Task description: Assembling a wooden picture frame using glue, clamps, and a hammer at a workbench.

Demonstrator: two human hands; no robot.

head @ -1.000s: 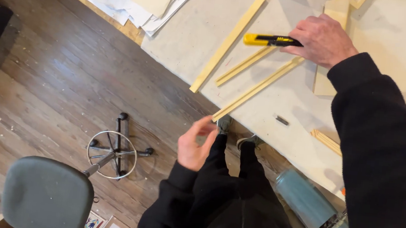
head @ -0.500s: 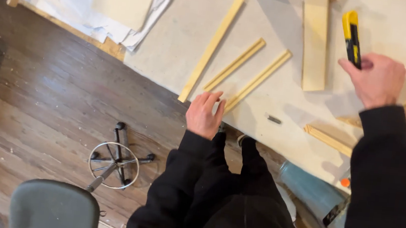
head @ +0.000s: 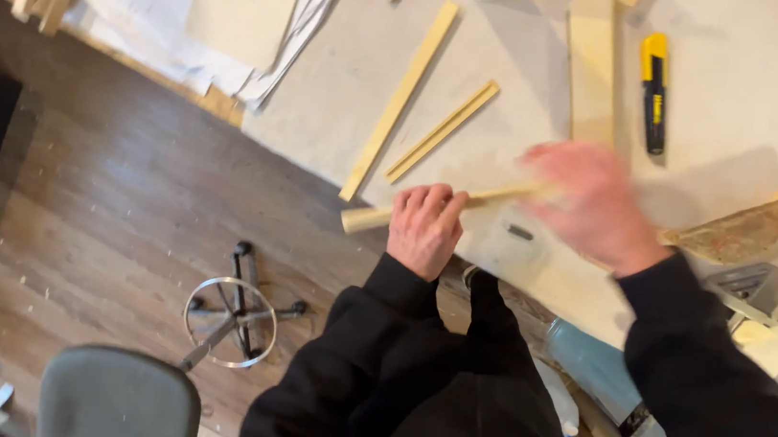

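Left hand (head: pixel 425 227) grips the thin wood strip (head: pixel 409 211) at the bench's (head: pixel 758 103) near edge, long axis running rightward under the blurred right hand (head: pixel 593 206), grip unclear.

Pale wood strip (head: pixel 365 217) — overhanging bench edge

Right hand (head: pixel 593 206) motion-blurred — fingers indistinct, grip on wood strip (head: pixel 429 208) cannot be told. Strip's middle hidden under left hand (head: pixel 424 227). Grey chair (head: pixel 119 402) cut off by bottom edge — seat only partly seen.
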